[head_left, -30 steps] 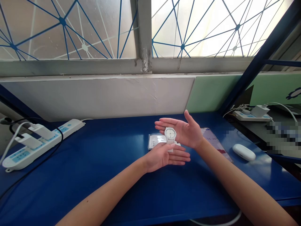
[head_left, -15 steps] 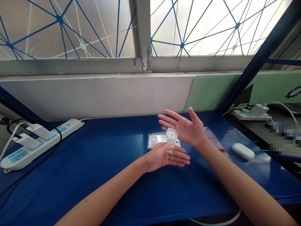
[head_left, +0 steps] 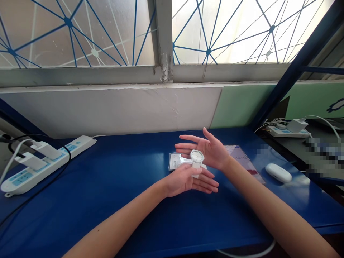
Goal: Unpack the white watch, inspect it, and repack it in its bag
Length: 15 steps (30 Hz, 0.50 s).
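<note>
A white watch (head_left: 197, 156) with a round dial is held upright by its strap between the thumb and fingers of my left hand (head_left: 182, 180), whose other fingers stretch to the right. My right hand (head_left: 212, 149) is just behind and right of the watch, palm up, fingers spread, holding nothing. Beneath and behind the hands lies a clear packet with a white label (head_left: 175, 160), partly hidden. A phone (head_left: 243, 159) with a lit clock screen lies right of my right hand, its left part covered by that hand and forearm.
The blue table (head_left: 113, 215) carries a white power strip (head_left: 64, 157) with plugs and cables at the left. A white oval case (head_left: 278, 172) lies at the right. Another power strip (head_left: 288, 132) is farther right, beyond a blue metal post (head_left: 285, 77).
My right hand has moved down and slightly left, uncovering more of the phone. The watch in my left hand has dropped slightly and its dial is tilted a little differently.
</note>
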Motion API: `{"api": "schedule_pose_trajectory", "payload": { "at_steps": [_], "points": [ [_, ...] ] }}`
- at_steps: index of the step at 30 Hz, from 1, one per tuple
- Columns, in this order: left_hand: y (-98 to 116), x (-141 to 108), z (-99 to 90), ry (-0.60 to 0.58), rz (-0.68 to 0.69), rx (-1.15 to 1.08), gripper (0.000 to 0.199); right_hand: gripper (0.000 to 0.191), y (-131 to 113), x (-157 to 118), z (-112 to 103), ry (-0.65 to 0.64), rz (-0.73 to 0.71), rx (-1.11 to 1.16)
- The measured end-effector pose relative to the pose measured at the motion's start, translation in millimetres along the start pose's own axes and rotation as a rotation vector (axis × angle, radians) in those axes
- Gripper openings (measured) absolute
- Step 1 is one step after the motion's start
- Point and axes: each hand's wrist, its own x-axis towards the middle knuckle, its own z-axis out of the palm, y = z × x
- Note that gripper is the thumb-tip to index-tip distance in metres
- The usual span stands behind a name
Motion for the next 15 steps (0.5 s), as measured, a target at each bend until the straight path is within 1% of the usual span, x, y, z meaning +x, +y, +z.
{"api": "schedule_pose_trajectory", "payload": {
  "at_steps": [4, 7, 10, 12, 15],
  "points": [
    [-1.0, -0.2, 0.3, 0.007, -0.021, 0.004, 0.045, 0.068, -2.2, -2.7, 6.4, 0.011, -0.030, -0.036],
    [-0.9, 0.7, -0.6, 0.047, -0.028, -0.013, 0.053, 0.067, -4.6, -4.6, 8.1, 0.021, -0.088, -0.080],
    [0.7, 1.6, 0.0, 0.114, -0.028, -0.013, 0.049, 0.069, -5.9, -5.5, 7.8, 0.034, -0.134, -0.155],
    [1.8, 1.8, 1.6, 0.155, -0.022, 0.005, 0.046, 0.073, -5.9, -5.5, 7.4, 0.064, -0.140, -0.219],
    [2.2, 1.9, 4.2, 0.199, -0.019, 0.032, 0.048, 0.077, -5.6, -5.0, 6.8, 0.093, -0.137, -0.287]
  ]
}}
